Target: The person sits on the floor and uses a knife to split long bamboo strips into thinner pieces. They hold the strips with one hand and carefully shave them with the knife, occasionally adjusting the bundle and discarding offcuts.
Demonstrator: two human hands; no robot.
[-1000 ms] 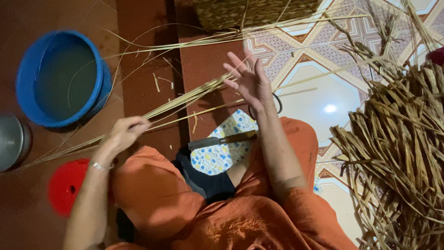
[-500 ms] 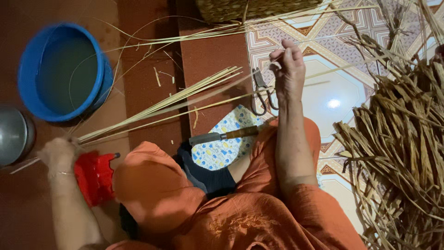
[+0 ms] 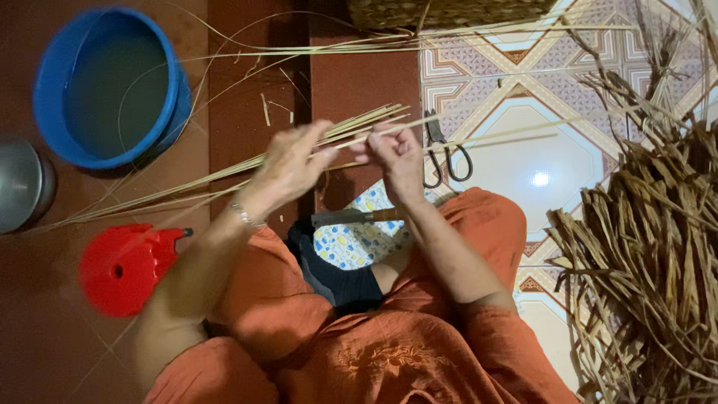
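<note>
Nearest us, our orange-clothed lap (image 3: 359, 352) fills the lower middle of the view, with a dark cloth (image 3: 336, 273) and a patterned cloth (image 3: 359, 239) lying on it. A knife (image 3: 359, 217) rests across the patterned cloth, just under our wrists.

Above that, our left hand (image 3: 288, 164) and right hand (image 3: 396, 153) meet almost fingertip to fingertip. Both are closed in a pinch on the same bundle of thin pale reed strips (image 3: 224, 176), which runs from low left, past our hands, up to the right. The left end fans out over the red-brown floor (image 3: 359, 82).

A red plastic stool (image 3: 123, 265) sits left of our knee, near the strip ends. Farther left a metal bowl (image 3: 22, 183) is cut by the frame edge, and a blue basin (image 3: 112, 86) stands beyond it. Bare floor lies between basin and hands.

Scissors (image 3: 445, 153) lie just beyond our right hand on the patterned tiles (image 3: 538, 150), which stay open there. A heap of dried brown leaves (image 3: 651, 254) crowds the right edge. Farthest, a woven basket (image 3: 449, 11) touches the top edge, long loose strips (image 3: 464, 41) before it.
</note>
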